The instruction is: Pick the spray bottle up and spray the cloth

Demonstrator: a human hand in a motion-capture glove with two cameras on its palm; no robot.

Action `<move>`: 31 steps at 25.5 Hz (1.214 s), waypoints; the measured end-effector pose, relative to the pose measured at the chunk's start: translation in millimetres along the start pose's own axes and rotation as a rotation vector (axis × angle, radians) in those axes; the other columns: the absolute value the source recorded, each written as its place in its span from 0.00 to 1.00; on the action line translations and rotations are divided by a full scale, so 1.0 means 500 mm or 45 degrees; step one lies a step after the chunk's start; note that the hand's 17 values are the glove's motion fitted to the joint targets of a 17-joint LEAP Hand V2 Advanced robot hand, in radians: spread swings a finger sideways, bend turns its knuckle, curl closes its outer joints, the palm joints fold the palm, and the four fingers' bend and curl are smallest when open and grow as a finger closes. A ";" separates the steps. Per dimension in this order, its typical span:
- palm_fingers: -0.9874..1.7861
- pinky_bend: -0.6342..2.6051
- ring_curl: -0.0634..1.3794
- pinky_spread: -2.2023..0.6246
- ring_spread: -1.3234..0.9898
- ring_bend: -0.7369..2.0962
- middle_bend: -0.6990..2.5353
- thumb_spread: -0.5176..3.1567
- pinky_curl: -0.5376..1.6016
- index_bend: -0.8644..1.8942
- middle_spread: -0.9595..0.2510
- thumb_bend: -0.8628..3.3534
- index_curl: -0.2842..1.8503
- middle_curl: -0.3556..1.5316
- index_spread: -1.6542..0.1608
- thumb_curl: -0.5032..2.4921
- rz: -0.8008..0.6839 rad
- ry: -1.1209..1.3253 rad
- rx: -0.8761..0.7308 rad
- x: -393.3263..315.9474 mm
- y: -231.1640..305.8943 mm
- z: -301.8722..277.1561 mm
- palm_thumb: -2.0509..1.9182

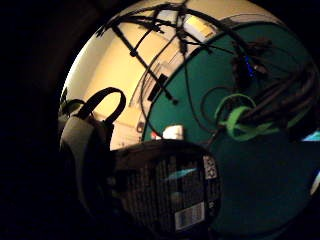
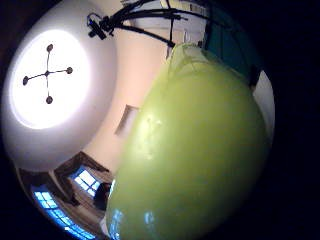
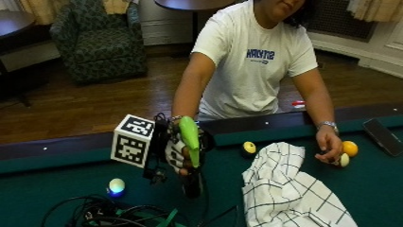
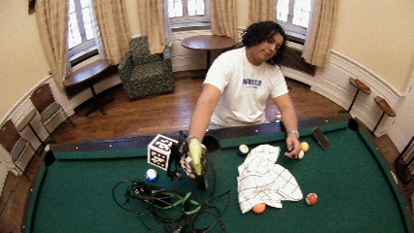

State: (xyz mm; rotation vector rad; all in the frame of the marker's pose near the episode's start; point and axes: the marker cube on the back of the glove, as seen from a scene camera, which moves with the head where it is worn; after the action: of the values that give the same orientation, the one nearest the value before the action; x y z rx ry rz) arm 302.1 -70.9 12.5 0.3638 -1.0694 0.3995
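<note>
In the outside view my gloved right hand (image 3: 177, 154) grips the spray bottle (image 3: 189, 140) and holds it upright above the green felt (image 3: 56, 189). Its green head rises above my fingers and its dark body hangs below them. The white cloth (image 3: 286, 189) with a black grid lies crumpled on the felt to the right of the bottle, apart from it. The little finger side palm view shows the bottle's dark labelled body (image 1: 170, 192) close up. The green head (image 2: 195, 155) fills much of the thumb side palm view. In the wide outside view, bottle (image 4: 196, 156) and cloth (image 4: 265, 177) sit mid-table.
A tangle of black cables (image 3: 107, 215) lies at the front left, beside a white-blue ball (image 3: 116, 186). A yellow ball (image 3: 249, 148) sits near the far rail. The bare left hand (image 3: 328, 144) rests by an orange ball (image 3: 349, 148). A dark flat object (image 3: 382, 136) lies far right.
</note>
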 end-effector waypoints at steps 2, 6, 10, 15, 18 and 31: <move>0.85 0.33 0.39 0.68 0.48 0.52 0.44 0.18 0.46 0.49 0.64 0.20 0.41 0.49 0.77 0.42 -0.031 0.009 -0.091 -0.054 -0.012 -0.001 0.75; 0.85 0.33 0.39 0.68 0.48 0.52 0.44 0.18 0.46 0.49 0.64 0.20 0.41 0.49 0.77 0.42 -0.077 0.015 -0.287 -0.151 -0.022 0.014 0.75; 0.85 0.33 0.39 0.68 0.48 0.52 0.45 0.18 0.46 0.49 0.64 0.20 0.41 0.49 0.77 0.42 -0.069 0.111 -0.501 -0.213 -0.013 0.051 0.75; 0.85 0.33 0.39 0.68 0.48 0.52 0.45 0.18 0.46 0.49 0.64 0.20 0.41 0.49 0.77 0.42 -0.002 0.282 -0.746 -0.252 0.009 0.109 0.75; 0.85 0.33 0.39 0.68 0.48 0.52 0.44 0.18 0.46 0.49 0.64 0.20 0.41 0.49 0.77 0.42 0.068 0.378 -0.857 -0.252 0.023 0.143 0.75; 0.85 0.33 0.40 0.68 0.48 0.52 0.44 0.19 0.45 0.48 0.64 0.20 0.41 0.49 0.77 0.43 0.467 0.980 -1.370 -0.184 0.098 0.327 0.75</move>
State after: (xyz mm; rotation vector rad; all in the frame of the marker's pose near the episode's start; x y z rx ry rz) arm 114.3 -118.2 5.5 -0.8986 -0.4560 0.2005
